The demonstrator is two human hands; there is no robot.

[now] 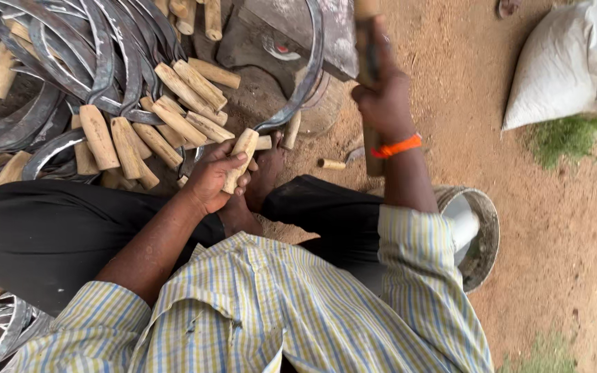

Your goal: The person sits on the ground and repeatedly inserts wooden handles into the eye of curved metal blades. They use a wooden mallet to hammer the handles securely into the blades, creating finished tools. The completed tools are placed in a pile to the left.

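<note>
Wooden handle (242, 157) of a sickle is gripped in the left hand (217, 181), fingers wrapped fully round it; the curved dark blade (303, 79) runs up from it to a round wooden block (323, 103) on the ground, in front of the crossed legs. Right hand (383, 97) is closed tight on a wooden-shafted striking tool (367, 48), raised above the block — its head is cut off by the frame edge, so its kind cannot be told. An orange band (396, 146) is worn at that wrist.

Step judged: blade being hammered or seated on the block. Next blow would call for the blade held steady on the block, fingers kept clear.

Finished sickles are piled at left (91, 76). One white sack (568, 62) lies top right, plain, no label readable. A grey round basin (478, 235) sits by the right elbow.
</note>
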